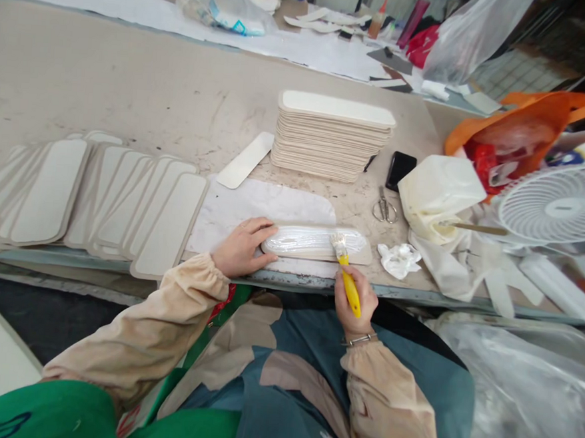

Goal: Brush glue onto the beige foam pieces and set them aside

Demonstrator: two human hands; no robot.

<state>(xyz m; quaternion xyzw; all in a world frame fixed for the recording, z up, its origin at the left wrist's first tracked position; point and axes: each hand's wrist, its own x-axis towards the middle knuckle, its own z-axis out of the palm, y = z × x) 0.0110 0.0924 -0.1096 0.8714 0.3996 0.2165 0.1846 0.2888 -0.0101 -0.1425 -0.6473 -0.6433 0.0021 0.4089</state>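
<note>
My right hand [356, 297] is closed round the yellow handle of a paintbrush [350, 290]. The brush's whitish bristles touch a rounded oblong panel [301, 241], whose top is streaked with a wet, shiny white coating. At that panel's left end, my left hand [243, 245] grips it with the thumb at the near edge and the fingers at the far edge. Beneath lies a white sheet [274, 201]. Behind it a tall stack of similar panels [328, 141] stands, with one loose panel [246, 160] leaning towards it at an angle.
Overlapping panels [167, 217] spread along the left. To the right are scissors [385, 207], a black phone [401, 171], crumpled white paper [398, 260], a white glue-stained container [439, 189] with a stick, an orange bag [524, 122] and a white fan [558, 207].
</note>
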